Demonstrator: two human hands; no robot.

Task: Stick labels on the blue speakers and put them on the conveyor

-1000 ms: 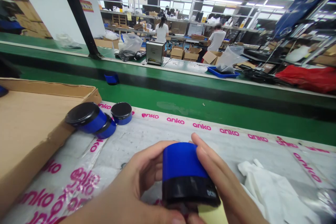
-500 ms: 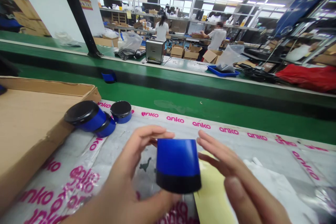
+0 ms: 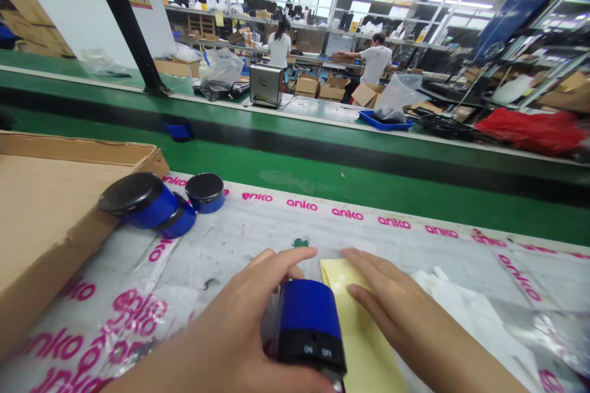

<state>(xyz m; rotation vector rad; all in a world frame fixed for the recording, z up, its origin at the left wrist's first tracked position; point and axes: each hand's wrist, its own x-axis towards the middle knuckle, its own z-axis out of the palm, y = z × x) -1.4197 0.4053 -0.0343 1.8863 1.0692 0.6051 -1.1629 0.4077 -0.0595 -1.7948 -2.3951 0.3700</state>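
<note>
The blue device (image 3: 310, 307) is now steadied one-handed by curled left fingers (image 3: 290, 256), the loosely outstretched right fingers (image 3: 369, 267) having been freed, yellow paper (image 3: 364, 344) beneath them.

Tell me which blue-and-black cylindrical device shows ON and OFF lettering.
The blue-and-black cylindrical device in the left hand: white ON and OFF show on its black band. The three others near the brown cardboard box show no such lettering.

Single head-worn view, looking forward and down, close above workbench (image 3: 249, 227)
</note>
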